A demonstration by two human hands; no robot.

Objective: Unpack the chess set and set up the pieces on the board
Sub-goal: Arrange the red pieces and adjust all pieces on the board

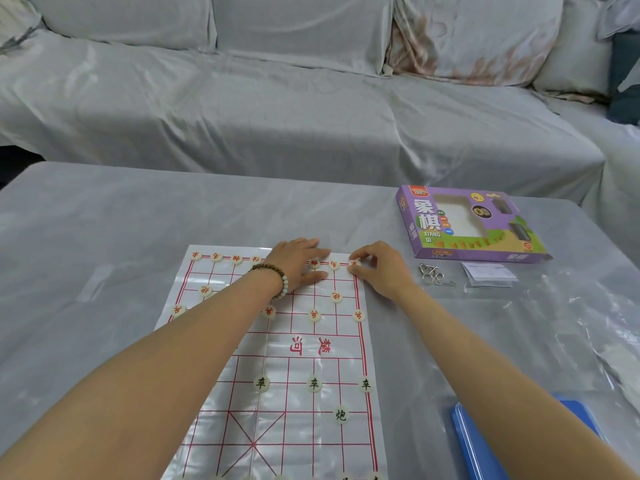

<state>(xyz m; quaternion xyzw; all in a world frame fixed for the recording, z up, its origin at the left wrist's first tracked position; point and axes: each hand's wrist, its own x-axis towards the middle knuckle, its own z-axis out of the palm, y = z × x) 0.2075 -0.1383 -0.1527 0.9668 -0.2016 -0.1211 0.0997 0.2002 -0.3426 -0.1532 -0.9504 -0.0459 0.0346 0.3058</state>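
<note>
Flatly spread on the cloth-covered table (104, 237), the glossy board (294, 445) with its red grid carries round cream discs: red-lettered pieces (314, 315) on the far rows, black-lettered pieces (341, 415) nearer. The left hand (299, 263) presses the far edge, fingers straight and together. The right hand (377, 268) pinches the corner piece (354, 264) between thumb and forefinger. The purple cardboard box (467, 223) shows a pale inside through its window.

The glossy white plastic board sheet (277, 358) at centre carries a red grid. Cream round pieces with red characters (314, 316) lie higher in the frame, and cream round pieces with black characters (314, 384) lie lower. At right, the purple cardboard box (420, 216) has a green band. The pale grey cushion cover (450, 39) at upper right shows rust-brown flowers.
</note>
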